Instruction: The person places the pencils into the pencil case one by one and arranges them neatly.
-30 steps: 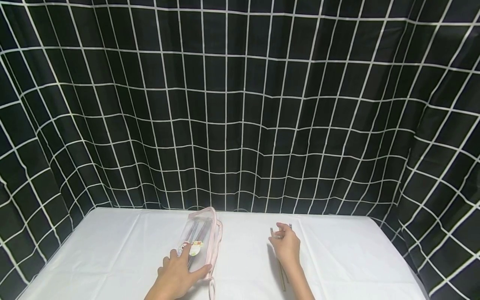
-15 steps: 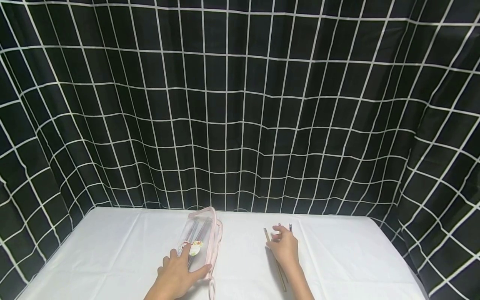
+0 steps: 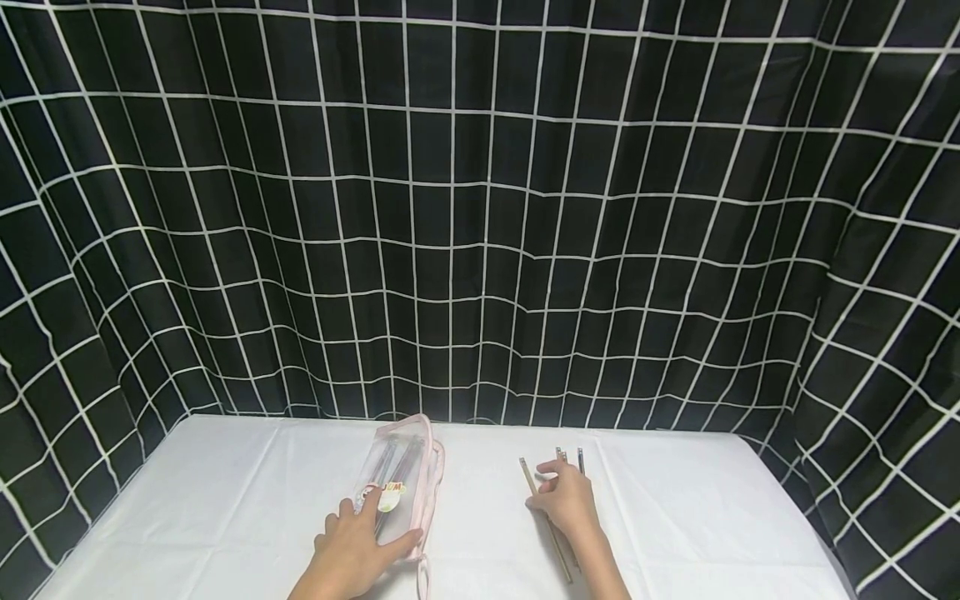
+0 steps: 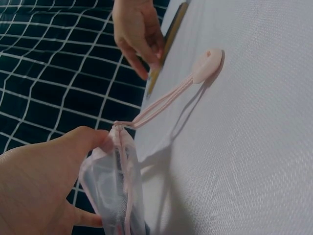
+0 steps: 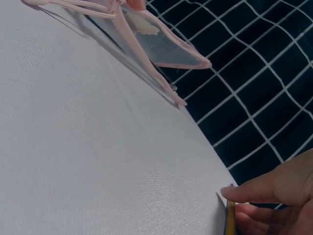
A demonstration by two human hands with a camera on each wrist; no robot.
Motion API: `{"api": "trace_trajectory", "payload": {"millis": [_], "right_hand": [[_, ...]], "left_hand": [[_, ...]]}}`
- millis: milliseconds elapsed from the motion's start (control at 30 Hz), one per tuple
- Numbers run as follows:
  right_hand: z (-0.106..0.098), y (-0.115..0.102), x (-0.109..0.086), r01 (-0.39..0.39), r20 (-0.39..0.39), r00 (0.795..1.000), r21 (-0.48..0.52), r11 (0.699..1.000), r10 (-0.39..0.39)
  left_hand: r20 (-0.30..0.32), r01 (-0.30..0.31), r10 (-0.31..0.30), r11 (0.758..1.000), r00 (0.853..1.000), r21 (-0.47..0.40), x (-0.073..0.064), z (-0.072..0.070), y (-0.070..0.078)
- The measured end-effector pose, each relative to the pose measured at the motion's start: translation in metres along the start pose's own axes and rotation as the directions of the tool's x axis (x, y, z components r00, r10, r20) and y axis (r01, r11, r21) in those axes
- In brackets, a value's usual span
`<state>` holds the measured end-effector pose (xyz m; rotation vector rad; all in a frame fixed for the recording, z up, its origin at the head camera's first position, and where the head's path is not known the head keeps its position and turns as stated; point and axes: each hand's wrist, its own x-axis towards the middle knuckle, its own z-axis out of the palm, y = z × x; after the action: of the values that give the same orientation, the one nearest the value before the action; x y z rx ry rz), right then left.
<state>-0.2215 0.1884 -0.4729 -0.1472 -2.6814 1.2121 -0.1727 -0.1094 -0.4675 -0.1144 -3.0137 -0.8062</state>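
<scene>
My left hand (image 3: 352,546) grips a clear pencil case (image 3: 406,471) with pink trim, its fingers spread over the clear side and its thumb at the zipped edge. Several slim sticks and a printed label show through the plastic. In the left wrist view, a pink cord ends in a pink pull (image 4: 208,66) lying on the white cloth. To the right, my right hand (image 3: 568,500) pinches a slim tan pencil (image 3: 528,473) between thumb and fingers, and its yellow side (image 5: 231,215) shows in the right wrist view. Just beyond these fingers, more pencils (image 3: 581,460) lie close together, partly hidden.
A white cloth (image 3: 225,500) covers the table, with bare cloth between the pencil case and the pencils. Behind and at both sides hangs a dark curtain (image 3: 480,208) with a white grid, close to the table's back edge.
The right hand has moved a little left and nearer, and the far end of the pencil has swung left, away from the other pencils. The left hand and pencil case have stayed put.
</scene>
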Motion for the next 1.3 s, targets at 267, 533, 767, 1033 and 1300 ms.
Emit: {"api": "trace_trajectory", "payload": {"millis": [267, 533, 767, 1033, 1300], "right_hand": [[0.0017, 0.0008, 0.0020, 0.049, 0.042, 0.998, -0.060, 0.997, -0.047], [0.0022, 0.0001, 0.0031, 0.057, 0.071, 0.996, -0.087, 0.995, -0.051], [0.0028, -0.0017, 0.0013, 0.063, 0.088, 0.994, -0.070, 0.996, -0.057], [0.0025, -0.0012, 0.0002, 0.054, 0.089, 0.995, -0.062, 0.997, -0.048], [0.0024, -0.0010, 0.0016, 0.055, 0.091, 0.994, -0.034, 0.998, -0.052]], "left_hand": [[-0.003, 0.006, -0.007, 1.000, 1.000, -0.011, -0.0007, -0.0006, 0.0007], [0.000, 0.009, -0.009, 1.000, 1.000, -0.011, -0.0003, -0.0003, 0.0004], [0.002, 0.009, -0.009, 1.000, 1.000, -0.006, -0.0003, -0.0003, -0.0002], [0.003, 0.005, -0.005, 1.000, 1.000, -0.017, -0.0004, -0.0003, -0.0002], [-0.006, -0.001, 0.001, 1.000, 1.000, -0.016, -0.0006, 0.0001, -0.0007]]}}
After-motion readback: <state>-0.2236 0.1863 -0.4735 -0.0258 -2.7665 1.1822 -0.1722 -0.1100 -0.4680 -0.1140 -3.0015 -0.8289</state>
